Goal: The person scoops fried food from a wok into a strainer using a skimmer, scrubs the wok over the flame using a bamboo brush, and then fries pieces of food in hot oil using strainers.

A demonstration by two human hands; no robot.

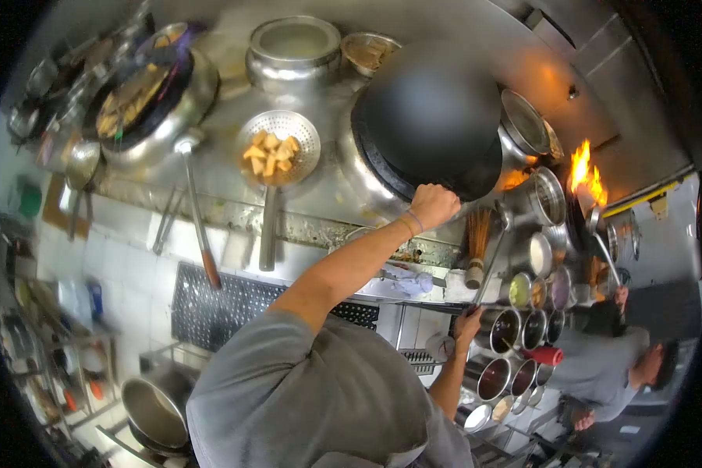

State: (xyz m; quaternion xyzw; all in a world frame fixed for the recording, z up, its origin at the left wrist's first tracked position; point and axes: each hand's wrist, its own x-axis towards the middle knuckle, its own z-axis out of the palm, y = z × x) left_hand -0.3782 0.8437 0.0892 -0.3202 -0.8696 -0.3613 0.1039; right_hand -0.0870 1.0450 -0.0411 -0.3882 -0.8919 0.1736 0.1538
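Note:
My left hand (435,207) is closed on the near rim of a large black wok (437,117). The wok is tipped up over the stove ring, its dark side toward me and partly blurred. Lower right, my right hand (466,324) grips the handle of a long ladle (491,265), whose bowl end is up beside the wok. Left of the wok, a perforated strainer (285,125) holds several golden fried chunks (271,152). A bamboo brush (477,249) stands between my two hands.
A steel pot (294,47) sits at the back, and another wok (129,105) at left. Sauce containers (498,331) line the right side. Farther right, flames (586,173) rise near a co-worker (600,366) holding a ladle. A stockpot (160,409) stands lower left.

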